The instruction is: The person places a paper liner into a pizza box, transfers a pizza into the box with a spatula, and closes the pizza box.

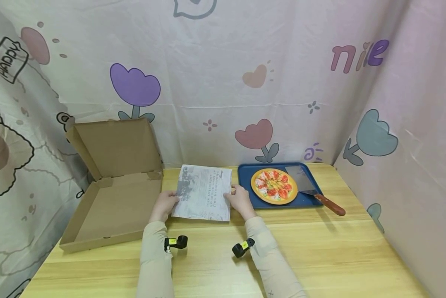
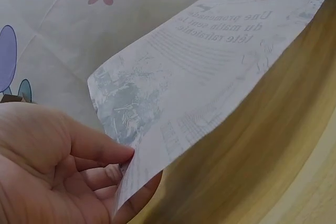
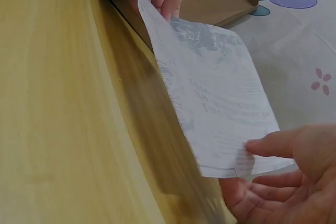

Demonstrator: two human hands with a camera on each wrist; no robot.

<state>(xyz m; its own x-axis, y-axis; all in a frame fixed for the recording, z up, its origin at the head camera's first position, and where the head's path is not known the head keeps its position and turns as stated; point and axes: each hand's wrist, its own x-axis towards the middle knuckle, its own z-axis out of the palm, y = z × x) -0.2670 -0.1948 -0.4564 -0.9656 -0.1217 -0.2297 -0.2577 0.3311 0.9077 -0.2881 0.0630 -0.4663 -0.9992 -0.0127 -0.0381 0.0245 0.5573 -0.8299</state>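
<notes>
A person's left hand (image 1: 166,202) and right hand (image 1: 240,199) hold a rectangular sheet of white paper with faint grey print (image 1: 202,194) by its opposite side edges. At each edge the thumb lies on the upper face and the other fingers sit underneath, so both sets of fingers are clamped on the sheet. The sheet is held tilted above a pale yellow wood-grain desk (image 1: 208,256), and its lettering reads reversed in the left wrist view. To its left stands a shallow brown cardboard box (image 1: 115,207) with its lid raised at the back. Just beyond the right hand lies a dark blue rectangular tray (image 1: 246,176), carrying a round pizza with red and white toppings (image 1: 274,186). Beside the pizza, a flat metal server rests on the tray, its brown wooden handle (image 1: 331,205) reaching past the rim. Behind everything hangs a pale curtain printed with flowers (image 1: 208,82).
</notes>
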